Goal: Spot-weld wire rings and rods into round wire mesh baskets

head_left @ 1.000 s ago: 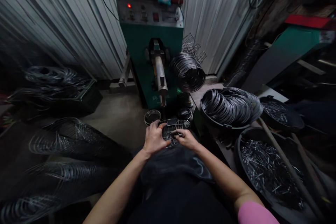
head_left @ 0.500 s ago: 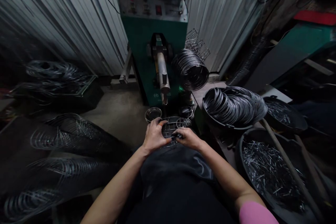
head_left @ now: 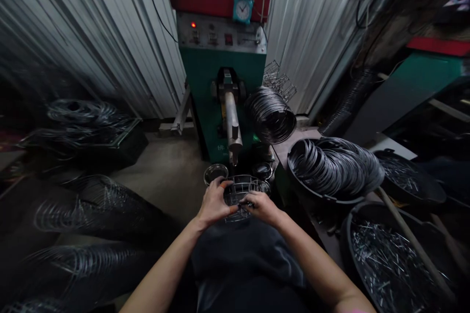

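Low in the middle of the head view, a small round wire basket point(head_left: 238, 187) is held in front of my body. My left hand point(head_left: 214, 201) grips its left side, thumb and fingers curved around the rim. On the right near side, my right hand point(head_left: 260, 206) is closed in a pinch against the wires; any small piece in its fingertips is too dark to make out. Just beyond the basket, the metal electrode arm point(head_left: 232, 120) of a green welding machine point(head_left: 198, 71) points down toward it. Round dishes stand left point(head_left: 216, 173) and right point(head_left: 262, 170) of the electrode tip.
To the right are a coil of wire rings point(head_left: 270, 116), a tub of rings point(head_left: 334, 166) and a tub of short wire pieces point(head_left: 389, 264) with a stick point(head_left: 411, 239) across it. Stacked wire frames point(head_left: 88, 205) lie left. A teal clock point(head_left: 243, 8) hangs on the machine.
The camera view has tilted up, so the machine, tubs and hands appear lower. Both hands keep hold of the wire basket, with little visible change in grip.
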